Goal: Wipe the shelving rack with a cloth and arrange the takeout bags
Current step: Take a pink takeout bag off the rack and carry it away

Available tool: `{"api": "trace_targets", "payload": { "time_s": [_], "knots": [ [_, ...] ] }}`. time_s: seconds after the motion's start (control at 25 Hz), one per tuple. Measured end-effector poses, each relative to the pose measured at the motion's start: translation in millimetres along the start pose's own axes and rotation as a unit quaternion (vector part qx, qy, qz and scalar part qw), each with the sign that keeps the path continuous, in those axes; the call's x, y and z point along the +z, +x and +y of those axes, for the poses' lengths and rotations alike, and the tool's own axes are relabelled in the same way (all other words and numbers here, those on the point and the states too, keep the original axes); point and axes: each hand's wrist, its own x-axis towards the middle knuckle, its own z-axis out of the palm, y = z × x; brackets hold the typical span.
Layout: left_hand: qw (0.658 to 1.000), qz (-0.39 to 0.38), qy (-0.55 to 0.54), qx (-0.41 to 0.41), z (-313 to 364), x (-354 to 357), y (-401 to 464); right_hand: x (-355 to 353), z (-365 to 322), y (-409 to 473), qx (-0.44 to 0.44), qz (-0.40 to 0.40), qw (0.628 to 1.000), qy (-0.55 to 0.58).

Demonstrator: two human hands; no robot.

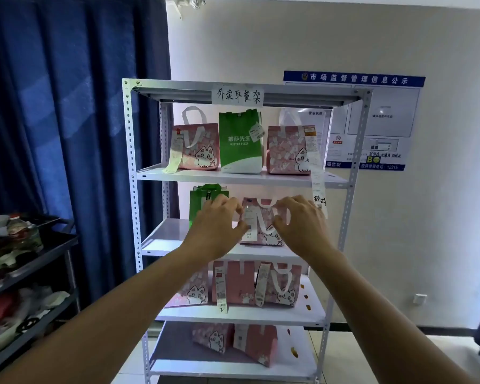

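Head view showed a person at the white shelving rack [133, 173], both arms stretched toward the second shelf down. The pink takeout bag [262, 231] stood upright there, directly ahead of and between the two hands — neither clearly nearer. The left hand [219, 225] had its fingers curled at the bag's left edge and receipt, seemingly pinching it; the right hand [299, 225] curled round the white handle on the bag's right side. A green bag [203, 195] stood just beside it to the left, partly hidden by the left hand. More pink bags filled the shelves above and below — no cloth was in sight. Judging by this, arranging was under way, and the bag's upright axis would favour a two-handed slide or turn.
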Motion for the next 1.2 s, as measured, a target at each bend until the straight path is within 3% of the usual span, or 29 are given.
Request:
{"api": "trace_targets", "payload": {
  "time_s": [0.4,1.2],
  "knots": [
    [0.999,-0.042,-0.015,0.003,26.1,54.6,-8.0,7.4,44.2,-30.9,0.048,-0.057,0.997,0.006],
    [0.997,-0.064,-0.038,0.011,81.2,155.2,70.5,16.4,173.4,0.1,0.1,-0.049,0.993,0.038]
  ]
}}
